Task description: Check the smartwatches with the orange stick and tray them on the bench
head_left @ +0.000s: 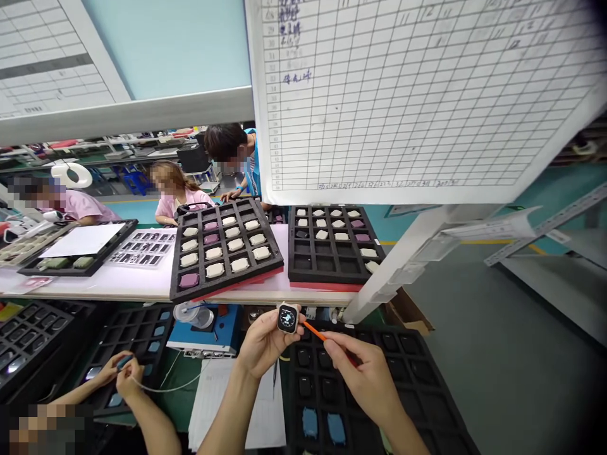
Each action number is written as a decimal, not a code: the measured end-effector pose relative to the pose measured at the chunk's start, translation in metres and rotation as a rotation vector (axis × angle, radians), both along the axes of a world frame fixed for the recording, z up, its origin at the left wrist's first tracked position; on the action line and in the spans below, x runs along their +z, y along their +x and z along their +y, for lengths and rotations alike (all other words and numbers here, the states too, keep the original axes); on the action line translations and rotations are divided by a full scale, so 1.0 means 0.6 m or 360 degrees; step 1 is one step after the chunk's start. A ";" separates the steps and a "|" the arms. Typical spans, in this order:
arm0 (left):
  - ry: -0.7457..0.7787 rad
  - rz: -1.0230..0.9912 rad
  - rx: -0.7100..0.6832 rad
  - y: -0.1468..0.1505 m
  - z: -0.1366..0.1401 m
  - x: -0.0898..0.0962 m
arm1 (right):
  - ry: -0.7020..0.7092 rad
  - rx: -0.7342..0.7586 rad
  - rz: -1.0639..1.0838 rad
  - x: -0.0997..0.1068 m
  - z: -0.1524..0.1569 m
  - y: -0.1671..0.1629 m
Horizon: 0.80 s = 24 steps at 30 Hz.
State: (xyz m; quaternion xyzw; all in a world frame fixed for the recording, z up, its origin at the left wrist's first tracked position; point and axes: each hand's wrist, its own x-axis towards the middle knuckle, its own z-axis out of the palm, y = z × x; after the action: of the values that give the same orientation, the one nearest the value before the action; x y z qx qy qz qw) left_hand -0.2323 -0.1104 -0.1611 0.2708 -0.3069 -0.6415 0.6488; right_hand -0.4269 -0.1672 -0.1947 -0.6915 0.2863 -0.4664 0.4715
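Gripping smartwatch point(288, 318): left hand point(262, 346) | right hand point(363, 370): pinching orange stick point(314, 330), tip beside smartwatch

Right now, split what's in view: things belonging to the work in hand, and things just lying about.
In use:
smartwatch, in the left fingers
orange stick, in the right fingers, tip by the smartwatch

Apparently lying about:
paper
pen-like rod
blue box

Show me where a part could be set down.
Bare: front-left compartments of the right shelf tray, beside its pale pieces; the paper sheet between the left forearm and pen. Crowded: the middle shelf tray, mostly filled.
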 end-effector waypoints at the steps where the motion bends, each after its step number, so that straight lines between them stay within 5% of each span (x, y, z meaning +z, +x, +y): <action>1: 0.0012 -0.0005 -0.0003 -0.001 -0.001 -0.001 | -0.0003 0.0001 -0.0004 0.000 0.000 -0.001; 24: -0.0012 -0.0103 -0.0035 -0.002 0.000 0.000 | -0.0032 0.0012 -0.0004 0.006 0.001 -0.004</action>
State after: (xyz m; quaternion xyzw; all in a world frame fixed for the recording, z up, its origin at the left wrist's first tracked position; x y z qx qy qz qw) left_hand -0.2334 -0.1105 -0.1611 0.2856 -0.3332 -0.6382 0.6325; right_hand -0.4292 -0.1666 -0.1912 -0.6967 0.2785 -0.4682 0.4667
